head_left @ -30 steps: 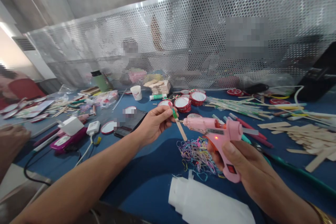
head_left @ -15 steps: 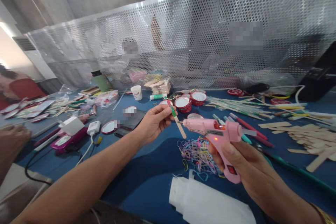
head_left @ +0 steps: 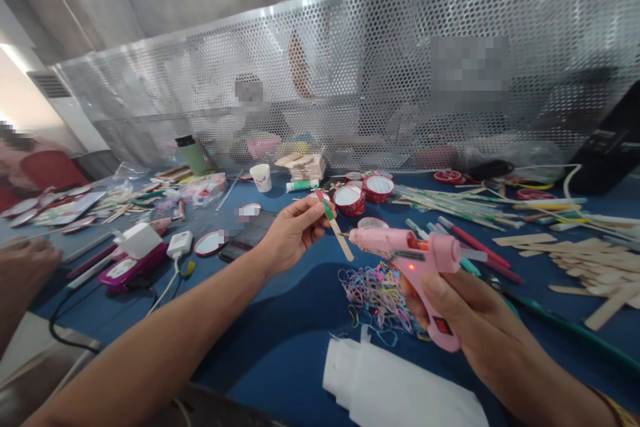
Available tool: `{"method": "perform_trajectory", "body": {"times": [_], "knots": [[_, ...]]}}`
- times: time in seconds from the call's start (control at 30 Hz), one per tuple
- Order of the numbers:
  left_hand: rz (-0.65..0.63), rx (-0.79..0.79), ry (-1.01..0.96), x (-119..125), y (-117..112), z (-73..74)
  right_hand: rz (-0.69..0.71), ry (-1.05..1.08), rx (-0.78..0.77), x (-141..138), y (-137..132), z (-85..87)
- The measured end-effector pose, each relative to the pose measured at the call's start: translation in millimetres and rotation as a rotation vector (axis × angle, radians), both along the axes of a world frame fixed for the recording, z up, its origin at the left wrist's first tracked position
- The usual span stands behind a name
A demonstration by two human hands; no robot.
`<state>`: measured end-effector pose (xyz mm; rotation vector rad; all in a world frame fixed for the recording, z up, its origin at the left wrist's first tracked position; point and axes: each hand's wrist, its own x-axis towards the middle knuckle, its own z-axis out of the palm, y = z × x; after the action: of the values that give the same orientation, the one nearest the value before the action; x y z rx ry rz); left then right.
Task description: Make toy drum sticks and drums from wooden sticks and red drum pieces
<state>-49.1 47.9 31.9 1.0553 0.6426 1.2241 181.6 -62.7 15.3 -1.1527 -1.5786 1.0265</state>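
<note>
Between the thumb and fingers of my left hand (head_left: pixel 299 221) is a wooden craft stick (head_left: pixel 344 244), its upper part coloured green and red, its bare end slanting down to the right. My right hand (head_left: pixel 457 303) is wrapped round the handle of a pink hot glue gun (head_left: pixel 407 247) with a small light glowing on its side. The gun's nozzle points left, at or very close to the stick; I cannot tell if it touches. Below the gun lies a tangle of colourful rubber bands (head_left: pixel 375 293).
A white wrapped bundle (head_left: pixel 400 383) lies at the front. Loose craft sticks (head_left: pixel 595 267) spread at the right; red-rimmed round tins (head_left: pixel 349 199) and a paper cup (head_left: pixel 261 178) stand behind. A magenta power strip (head_left: pixel 133 270) with cables and another person's hand (head_left: pixel 27 263) are at the left.
Both hands keep nearly the same pose. The craft stick and the glue gun's nozzle have shifted only very slightly; the hold on each is unchanged.
</note>
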Motion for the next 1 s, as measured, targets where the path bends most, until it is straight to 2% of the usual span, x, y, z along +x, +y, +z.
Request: {"method": "perform_trajectory", "body": {"times": [0.3, 1.0], "knots": [[-0.006, 0.007, -0.022, -1.7, 1.5, 0.9, 0.038, -0.029, 0.034, 1.1, -0.9, -1.6], [0.007, 0.018, -0.049, -4.1, 3.6, 5.9, -0.029, -0.140, 0.068, 4.4, -2.4, -3.6]]}}
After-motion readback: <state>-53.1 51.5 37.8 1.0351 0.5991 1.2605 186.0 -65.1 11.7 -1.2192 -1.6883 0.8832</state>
